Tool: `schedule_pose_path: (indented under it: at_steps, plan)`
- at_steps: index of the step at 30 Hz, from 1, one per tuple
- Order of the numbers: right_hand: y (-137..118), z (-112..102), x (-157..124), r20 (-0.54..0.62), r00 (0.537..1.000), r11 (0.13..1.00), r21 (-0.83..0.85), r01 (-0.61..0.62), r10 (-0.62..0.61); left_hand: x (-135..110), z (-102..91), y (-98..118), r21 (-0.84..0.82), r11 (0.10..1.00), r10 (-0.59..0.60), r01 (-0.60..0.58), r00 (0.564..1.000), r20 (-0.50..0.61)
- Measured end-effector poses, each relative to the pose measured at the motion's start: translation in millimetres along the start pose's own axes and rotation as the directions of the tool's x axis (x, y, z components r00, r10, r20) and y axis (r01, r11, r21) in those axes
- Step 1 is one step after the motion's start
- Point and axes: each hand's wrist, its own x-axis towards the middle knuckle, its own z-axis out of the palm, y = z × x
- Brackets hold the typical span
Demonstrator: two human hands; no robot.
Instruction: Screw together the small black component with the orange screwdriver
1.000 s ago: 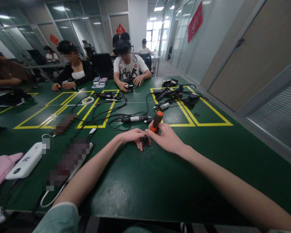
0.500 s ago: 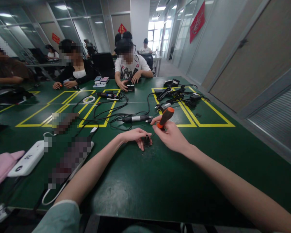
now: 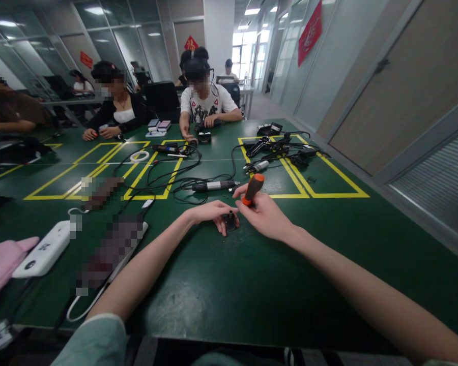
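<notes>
One screwdriver (image 3: 254, 188), gripped in the right hand (image 3: 267, 216), stands a little farther left and lower than half a second ago, when its handle tipped more to the right above the bench (image 3: 275, 295). The left hand (image 3: 209, 211) keeps its place, fingers closed around a small black part (image 3: 230, 221) that rests on the green surface. Across the bench, a co-worker's hand (image 3: 188, 134) now lies to the left of a black box (image 3: 205, 138) that it touched in the previous frame.

The screwdriver's long axis runs at a steep slant: the butt points up and slightly right, the working end down and left toward the black part. Fingers hide much of that lower end, and whether the tip meets the part cannot be told. The black part stands upright beside it, a narrow post rising from a wider, round base.

Dark grey-brown covers the screwdriver's handle, with bright orange at the butt and again at the collar by the fingers. Both hands work close together, though it is unclear whether they touch. Just beyond them, a black and silver tool (image 3: 216, 186) lies crosswise on the bench.
</notes>
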Motion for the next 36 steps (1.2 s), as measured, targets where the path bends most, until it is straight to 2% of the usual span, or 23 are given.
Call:
schedule_pose_path:
  at_steps: [4, 12, 18, 25, 36]
  plan:
    - [2, 1, 0, 0.033, 0.999, 1.0, 0.009, -0.008, 0.007, 1, -0.1, -1, -0.011, 1.0, 0.003, -0.003, 1.0, 0.0]
    - [4, 2, 0, 0.015, 1.0, 1.0, -0.018, -0.014, 0.015, 2, 0.9, -1, -0.007, 1.0, -0.007, 0.007, 1.0, -0.012]
    - [3, 5, -2, 0.03, 0.999, 0.993, 0.111, -0.029, 0.025, 2, -0.2, -2, -0.01, 1.0, 0.002, -0.002, 1.0, -0.005]
    - [2, -4, 3, -0.014, 0.999, 0.994, 0.098, -0.042, 0.044, 0, -0.5, 0, 0.023, 1.0, 0.007, -0.007, 1.0, 0.009]
    - [1, -5, 2, -0.029, 0.999, 0.976, 0.216, -0.011, 0.018, 0, 0.8, 2, 0.037, 0.999, 0.012, -0.012, 1.0, 0.013]
